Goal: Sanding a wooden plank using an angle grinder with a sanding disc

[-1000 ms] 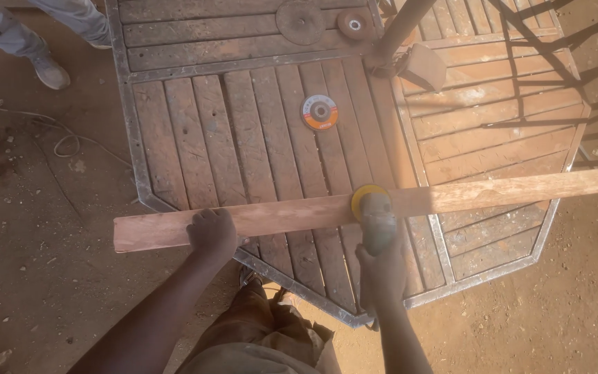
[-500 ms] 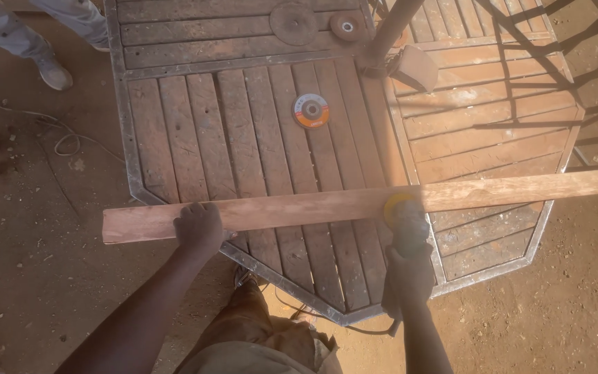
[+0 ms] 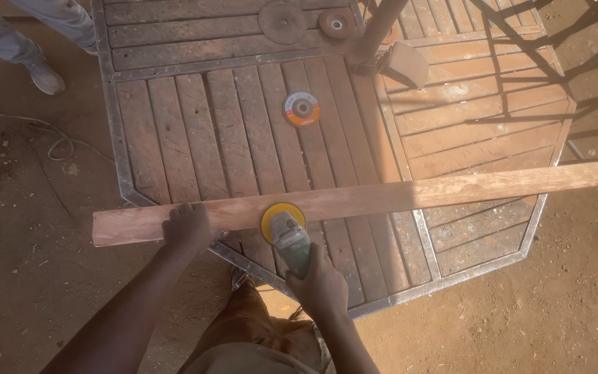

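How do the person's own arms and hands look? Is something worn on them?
Both forearms are bare: no sleeves, gloves, watch or bands show. The left hand and the right hand are uncovered, with bare fingers. Nothing is marked on them.
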